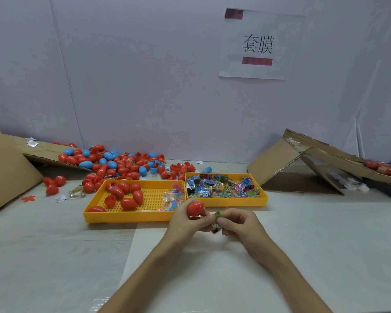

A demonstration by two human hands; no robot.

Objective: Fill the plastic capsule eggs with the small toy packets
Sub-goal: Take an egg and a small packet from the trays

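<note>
**Desk:** Where does the filling stand?

**Photographer:** Mid-job, by the look of it. The left hand (185,220) curls its fingers round one red capsule egg (195,208), raised just in front of the trays. The right hand (242,224) pinches a small toy packet (218,216) right beside it, and the two hands nearly touch. Whether that egg is open, I cannot tell.

**Desk:** And what is left?

**Photographer:** Plenty, I would judge. A heap of red and blue eggs (122,163) sprawls along the back wall. About nine red eggs lie in the left yellow tray (127,219) with some clear-bagged toys (171,199). The right yellow tray (226,203) is packed with printed packets (221,187). Which eggs are already filled does not show.

**Desk:** Room to work?

**Photographer:** Bare table (54,256) stretches toward the person, well apart from any clutter. The tray rims stand just beyond the hands. Leaning cardboard on the left (7,168) and folded cardboard on the right (278,163) hem in the sides, and loose eggs near the left sheet could roll.
</note>
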